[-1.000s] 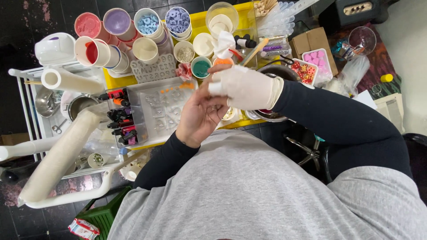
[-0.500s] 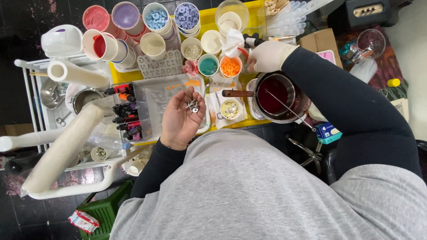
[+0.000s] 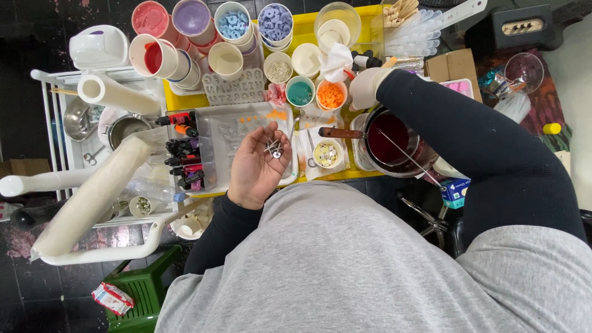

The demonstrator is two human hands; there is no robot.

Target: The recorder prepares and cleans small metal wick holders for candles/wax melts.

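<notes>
Seen from above: a grey torso with dark sleeves at the bottom, filling much of the view. Above it, a yellow tray crowded with craft goods. On the left, a white cart with a long paper roll lying across it and a shorter roll beside a metal pot. Near the right sleeve, a pot of dark red liquid with a wooden handle pointing left and a thin rod leaning out to the right. In the tray's middle, a clear plastic mold, with a row of small dye bottles at its left edge. Along the top, many cups: pink, purple, one with red inside, one with teal, one with orange pieces.

Left hand bare, palm up, over the mold's right part, loosely cupped and open, with a few small metal wick pins lying on the fingers. Right hand in a white glove, reaching up just beside the orange cup, above the red pot; fingers curled, but cannot tell if grasping anything. Just left of the pot, a small yellow-rimmed dish on white paper.
</notes>
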